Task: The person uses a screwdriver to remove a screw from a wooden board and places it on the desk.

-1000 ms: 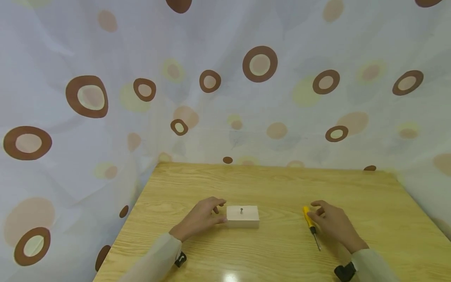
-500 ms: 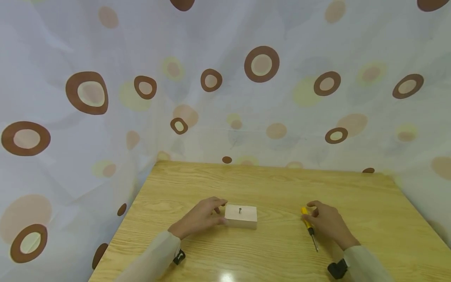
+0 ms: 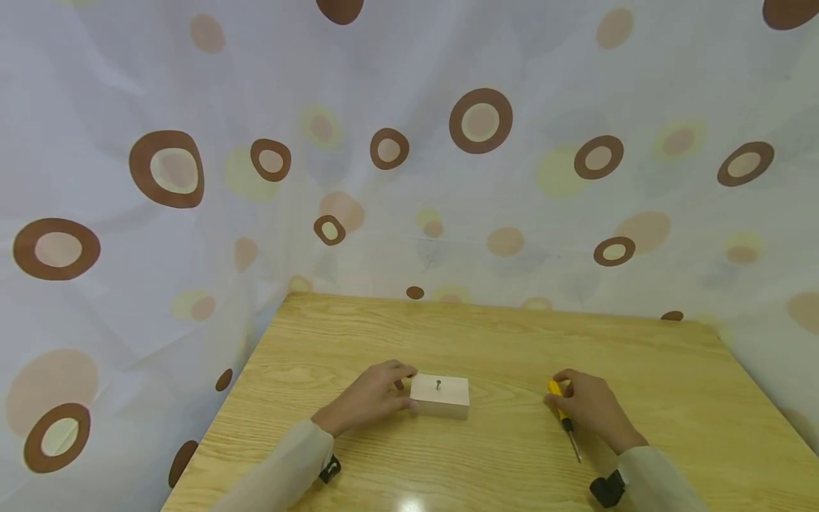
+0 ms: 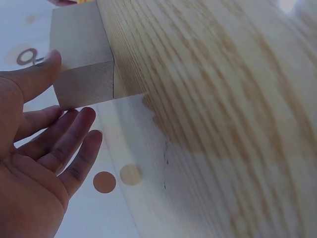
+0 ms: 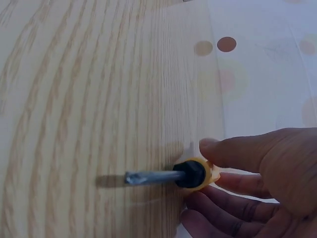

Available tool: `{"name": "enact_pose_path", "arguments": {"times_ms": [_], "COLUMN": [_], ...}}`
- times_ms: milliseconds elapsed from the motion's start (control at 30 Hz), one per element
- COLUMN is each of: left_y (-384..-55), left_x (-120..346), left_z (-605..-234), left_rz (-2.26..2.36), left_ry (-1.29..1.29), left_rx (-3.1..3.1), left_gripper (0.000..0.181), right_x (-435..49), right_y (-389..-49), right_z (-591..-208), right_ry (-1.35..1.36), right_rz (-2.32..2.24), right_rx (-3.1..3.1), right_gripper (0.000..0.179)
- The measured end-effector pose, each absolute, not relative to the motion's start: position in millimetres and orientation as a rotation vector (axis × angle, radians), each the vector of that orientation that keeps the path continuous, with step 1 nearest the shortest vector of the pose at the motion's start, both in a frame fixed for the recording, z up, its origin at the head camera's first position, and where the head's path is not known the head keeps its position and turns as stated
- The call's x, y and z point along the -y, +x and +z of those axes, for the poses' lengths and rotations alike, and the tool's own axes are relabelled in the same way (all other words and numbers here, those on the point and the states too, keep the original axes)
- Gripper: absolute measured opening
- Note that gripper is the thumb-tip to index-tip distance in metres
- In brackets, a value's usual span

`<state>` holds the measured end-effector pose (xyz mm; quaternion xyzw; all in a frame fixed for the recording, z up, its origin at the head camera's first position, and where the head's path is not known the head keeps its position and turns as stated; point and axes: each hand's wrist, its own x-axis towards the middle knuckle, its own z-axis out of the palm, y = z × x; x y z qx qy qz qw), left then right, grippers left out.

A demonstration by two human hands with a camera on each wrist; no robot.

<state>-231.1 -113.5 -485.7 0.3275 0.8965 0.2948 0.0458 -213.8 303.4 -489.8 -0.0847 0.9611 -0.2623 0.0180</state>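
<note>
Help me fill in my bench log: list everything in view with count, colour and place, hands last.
Table: 1, yellowish wood grain, across the lower part of the head view
Patterned sheet: count unclear, whitish with brown, beige and yellow spots, behind and beside the table
Wooden block: 1, pale, on the table
Fastener: 1, dark, standing in the block's top; screw or nail, too small to tell
Screwdriver: 1, yellow and black with grey shaft, right of the block
Wrist devices: 2, black, one per wrist
Sleeves: 2, off-white, on both forearms
Left hand: 1, bare, at the block's left end
Right hand: 1, bare, at the screwdriver's handle
</note>
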Motion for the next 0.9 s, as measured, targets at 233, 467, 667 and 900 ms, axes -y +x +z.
{"name": "enact_pose_path", "arguments": {"times_ms": [233, 467, 667, 900], "left_y": [-231, -232, -231, -231], "left_x": [114, 115, 114, 114], "left_z": [-486, -488, -487, -486], "left_rz": [0.895, 0.922, 0.925, 0.919], "left_ry": [1.015, 1.002, 0.999, 1.0], "left_rx": [-2.743, -2.726, -2.725, -2.733], "left_gripper": [0.058, 0.057, 0.057, 0.055], "right_x": [-302, -306, -304, -295], "right_y": [-218, -220, -218, -214], "right_z": [-489, -486, -476, -460], "right_ry": [-0.287, -0.261, -0.288, -0.312], "right_rz": [-0.813, -0.836, -0.924, -1.047], "right_rx": [-2.993, -2.972, -2.942, -2.906], "right_gripper": [0.043, 0.043, 0.045, 0.045]}}
